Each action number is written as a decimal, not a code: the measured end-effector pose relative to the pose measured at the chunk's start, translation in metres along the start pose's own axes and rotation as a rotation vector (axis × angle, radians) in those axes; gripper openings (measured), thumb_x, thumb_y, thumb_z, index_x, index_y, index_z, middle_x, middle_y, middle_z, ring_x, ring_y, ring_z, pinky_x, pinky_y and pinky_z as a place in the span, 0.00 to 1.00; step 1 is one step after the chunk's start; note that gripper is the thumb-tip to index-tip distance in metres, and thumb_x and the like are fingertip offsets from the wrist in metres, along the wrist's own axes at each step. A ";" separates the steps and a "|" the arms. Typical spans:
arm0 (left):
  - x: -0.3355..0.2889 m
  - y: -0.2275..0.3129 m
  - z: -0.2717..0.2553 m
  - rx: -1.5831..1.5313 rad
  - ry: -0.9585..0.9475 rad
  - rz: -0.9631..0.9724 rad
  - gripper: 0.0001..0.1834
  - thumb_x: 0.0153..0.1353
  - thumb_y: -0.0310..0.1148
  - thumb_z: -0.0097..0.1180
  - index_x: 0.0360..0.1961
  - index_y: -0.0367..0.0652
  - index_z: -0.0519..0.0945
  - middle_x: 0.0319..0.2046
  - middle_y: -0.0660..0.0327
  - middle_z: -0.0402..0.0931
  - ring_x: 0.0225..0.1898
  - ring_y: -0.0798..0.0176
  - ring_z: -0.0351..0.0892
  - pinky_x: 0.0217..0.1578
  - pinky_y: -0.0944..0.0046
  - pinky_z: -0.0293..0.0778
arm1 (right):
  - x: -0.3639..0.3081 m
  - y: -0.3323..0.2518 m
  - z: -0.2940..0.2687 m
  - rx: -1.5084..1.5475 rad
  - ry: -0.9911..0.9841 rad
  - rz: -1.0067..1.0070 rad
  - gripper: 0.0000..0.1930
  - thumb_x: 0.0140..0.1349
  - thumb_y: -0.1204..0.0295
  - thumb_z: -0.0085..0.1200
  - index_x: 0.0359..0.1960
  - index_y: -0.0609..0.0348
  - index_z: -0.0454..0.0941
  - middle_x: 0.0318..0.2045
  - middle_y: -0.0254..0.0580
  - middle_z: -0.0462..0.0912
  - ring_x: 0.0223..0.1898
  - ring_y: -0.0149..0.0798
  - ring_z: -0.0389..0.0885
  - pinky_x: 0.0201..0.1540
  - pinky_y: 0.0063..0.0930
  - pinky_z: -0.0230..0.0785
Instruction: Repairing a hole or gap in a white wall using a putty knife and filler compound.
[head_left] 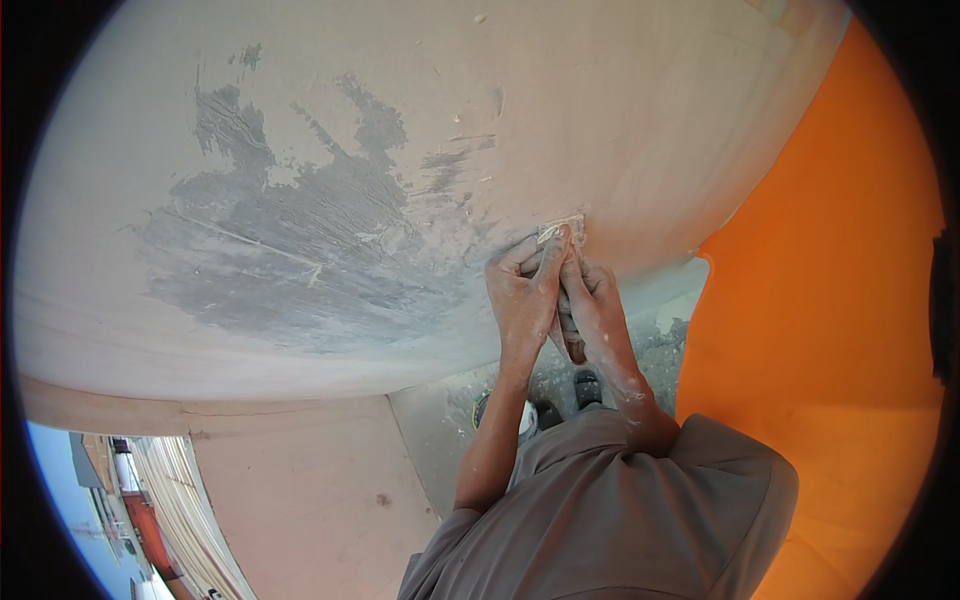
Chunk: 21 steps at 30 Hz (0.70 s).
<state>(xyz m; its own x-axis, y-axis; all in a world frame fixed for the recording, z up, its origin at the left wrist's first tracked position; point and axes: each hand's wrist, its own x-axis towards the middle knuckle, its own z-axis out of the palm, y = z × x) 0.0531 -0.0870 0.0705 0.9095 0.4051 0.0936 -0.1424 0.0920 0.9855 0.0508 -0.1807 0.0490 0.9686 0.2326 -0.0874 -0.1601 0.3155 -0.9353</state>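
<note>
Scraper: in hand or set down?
In hand: the left hand and right hand both grip the scraper, its blade end showing beyond them.

Wall (640,110) blocks ahead, orange surface (820,300) right; left's open.

Putty knife (576,227): flat blade w/ whitish paste (549,233), fwd end up by wall (640,120), exact contact unclear; mid-part hidden, brown handle end (577,353) pts back. Wall off-white, w/ lg irreg. grey patch (310,215) L of knife, streaked & scratched, edges ragged; smoother twd R.
</note>
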 end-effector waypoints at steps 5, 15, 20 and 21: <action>-0.005 -0.022 0.006 -0.227 -0.017 -0.136 0.10 0.71 0.30 0.61 0.43 0.33 0.88 0.34 0.62 0.87 0.31 0.76 0.79 0.31 0.74 0.73 | 0.006 -0.012 -0.015 -0.403 0.054 -0.179 0.25 0.78 0.59 0.46 0.25 0.67 0.74 0.16 0.34 0.71 0.19 0.25 0.68 0.23 0.30 0.63; -0.010 -0.022 0.029 -0.706 0.003 -0.176 0.10 0.70 0.29 0.61 0.46 0.34 0.86 0.38 0.60 0.86 0.36 0.73 0.81 0.37 0.72 0.77 | 0.003 -0.046 -0.022 -0.787 0.061 -0.174 0.20 0.75 0.64 0.49 0.31 0.72 0.75 0.19 0.50 0.73 0.23 0.39 0.71 0.31 0.37 0.68; -0.009 -0.023 0.024 -0.728 -0.054 -0.224 0.11 0.71 0.29 0.59 0.48 0.33 0.85 0.42 0.58 0.86 0.40 0.71 0.82 0.41 0.70 0.78 | 0.004 -0.048 -0.020 -0.846 0.074 -0.244 0.19 0.74 0.64 0.49 0.34 0.72 0.76 0.20 0.58 0.73 0.22 0.47 0.73 0.33 0.42 0.69; -0.009 -0.023 0.023 -0.665 -0.062 -0.209 0.11 0.72 0.28 0.57 0.50 0.33 0.84 0.44 0.56 0.86 0.43 0.68 0.84 0.45 0.69 0.79 | 0.004 -0.044 -0.021 -0.790 0.058 -0.237 0.20 0.75 0.63 0.48 0.31 0.71 0.75 0.19 0.47 0.73 0.22 0.38 0.71 0.30 0.37 0.66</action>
<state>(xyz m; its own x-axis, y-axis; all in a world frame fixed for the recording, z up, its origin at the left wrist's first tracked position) 0.0569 -0.1136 0.0501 0.9618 0.2669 -0.0612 -0.1525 0.7078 0.6897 0.0656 -0.2128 0.0824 0.9716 0.1869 0.1455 0.2098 -0.3946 -0.8946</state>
